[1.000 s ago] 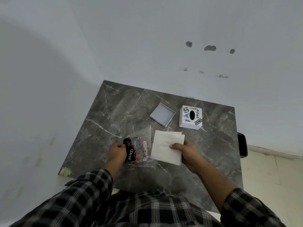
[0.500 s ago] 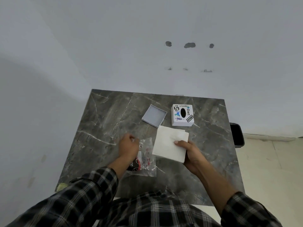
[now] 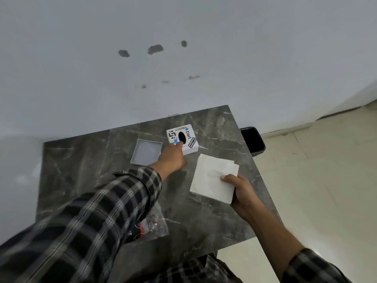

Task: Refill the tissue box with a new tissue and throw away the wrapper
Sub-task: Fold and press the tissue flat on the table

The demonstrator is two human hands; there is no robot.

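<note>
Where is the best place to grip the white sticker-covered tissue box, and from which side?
Probably grip the tissue box across two opposite side walls, coming from above on its near side, where the left hand already reaches. It is a small cube; the oval hole on top offers no hold.

Marble table [image 3: 214, 217], centre of your view. Tissue box [image 3: 186, 139], stickered, oval slot up, at 12 o'clock; your left hand [image 3: 172, 158] touches its near corner. Grey lid [image 3: 146, 152], just beside the box at 11. Tissue stack [image 3: 212, 174], at 2, pinched by your right hand [image 3: 241, 194]. Clear wrapper [image 3: 152, 225], at 7, partly under your plaid sleeve [image 3: 98, 213]. Black bin [image 3: 253, 140], on the floor off the table's 2 o'clock edge.
</note>
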